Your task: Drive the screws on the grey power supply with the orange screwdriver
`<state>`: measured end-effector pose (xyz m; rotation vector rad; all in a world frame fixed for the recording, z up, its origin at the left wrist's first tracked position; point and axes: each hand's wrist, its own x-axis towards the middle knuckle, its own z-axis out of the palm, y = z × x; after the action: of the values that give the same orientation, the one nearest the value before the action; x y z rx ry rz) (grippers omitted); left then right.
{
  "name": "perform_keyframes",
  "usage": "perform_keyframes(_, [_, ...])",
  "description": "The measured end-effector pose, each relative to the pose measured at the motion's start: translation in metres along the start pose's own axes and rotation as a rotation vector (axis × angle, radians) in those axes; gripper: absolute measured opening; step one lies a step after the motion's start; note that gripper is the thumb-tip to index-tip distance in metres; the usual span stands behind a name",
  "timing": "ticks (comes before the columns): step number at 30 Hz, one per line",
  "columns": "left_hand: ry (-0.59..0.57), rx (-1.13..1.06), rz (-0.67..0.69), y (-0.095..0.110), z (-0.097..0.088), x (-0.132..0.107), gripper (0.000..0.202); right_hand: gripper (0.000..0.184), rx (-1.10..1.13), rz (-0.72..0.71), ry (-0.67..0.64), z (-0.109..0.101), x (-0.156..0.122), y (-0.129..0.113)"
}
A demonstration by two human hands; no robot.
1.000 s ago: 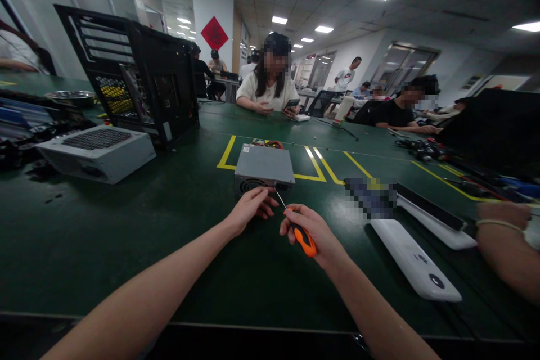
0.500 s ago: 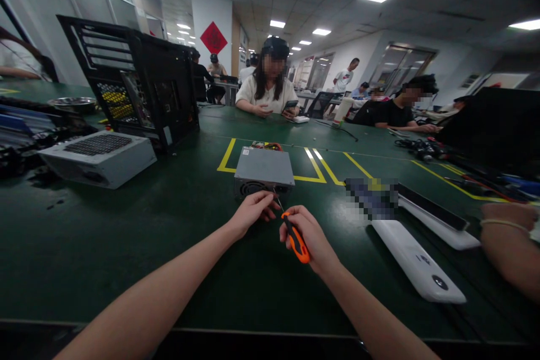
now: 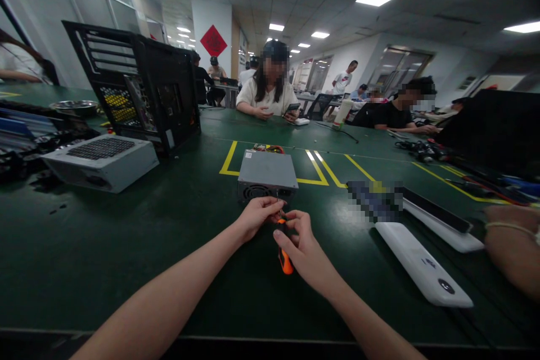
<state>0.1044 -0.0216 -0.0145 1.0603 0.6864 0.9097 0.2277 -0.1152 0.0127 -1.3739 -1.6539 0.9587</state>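
A grey power supply box (image 3: 267,171) lies on the green table (image 3: 126,236), inside a yellow taped rectangle. My right hand (image 3: 302,250) is closed around an orange-handled screwdriver (image 3: 284,259), its shaft pointing up toward the box's near face. My left hand (image 3: 258,215) sits just before that face, fingers pinched together at the screwdriver's tip. Whether anything is between those fingers is too small to tell.
A second grey power supply (image 3: 101,160) and an open black computer case (image 3: 139,87) stand at the left. White flat devices (image 3: 422,264) lie at the right, beside another person's arm (image 3: 512,247). People sit across the table (image 3: 270,87).
My right hand has drawn closer to the left and tipped the screwdriver more upright. The left hand's fingers have closed in at the tip. The box has not moved.
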Motion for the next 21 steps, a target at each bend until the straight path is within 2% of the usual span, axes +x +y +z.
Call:
perform_keyframes(3, [-0.041, -0.039, -0.020, 0.001, -0.002, 0.001, 0.031, 0.044, -0.258, -0.122, 0.143, 0.006, -0.018, 0.000])
perform_keyframes(5, [-0.072, -0.008, -0.004, 0.001, -0.002, 0.000, 0.030, 0.029, -0.432, -0.296, 0.276, 0.013, -0.025, 0.001])
perform_keyframes(7, [-0.059, 0.155, 0.064, 0.001, -0.001, -0.003, 0.031, 0.016, -0.582, -0.454, 0.380, 0.019, -0.026, 0.001])
perform_keyframes(9, [0.025, 0.485, 0.236, 0.003, 0.000, -0.008, 0.034, 0.017, -0.689, -0.530, 0.446, 0.023, -0.023, -0.003])
perform_keyframes(12, [0.212, 1.027, 0.630, 0.010, -0.003, -0.016, 0.030, 0.015, -0.713, -0.511, 0.503, 0.024, -0.018, -0.010])
perform_keyframes(14, [0.318, 1.248, 0.838, 0.017, -0.008, -0.019, 0.026, 0.019, -0.636, -0.441, 0.556, 0.023, -0.017, -0.012])
perform_keyframes(15, [0.362, 1.327, 0.897, 0.020, -0.011, -0.020, 0.026, 0.022, -0.584, -0.400, 0.589, 0.022, -0.017, -0.011])
perform_keyframes(18, [0.416, 1.530, 0.917, 0.025, -0.018, -0.018, 0.037, 0.021, -0.477, -0.353, 0.665, 0.022, -0.020, -0.006])
perform_keyframes(21, [0.428, 1.643, 0.848, 0.026, -0.019, -0.017, 0.040, 0.013, -0.558, -0.425, 0.595, 0.024, -0.022, 0.000])
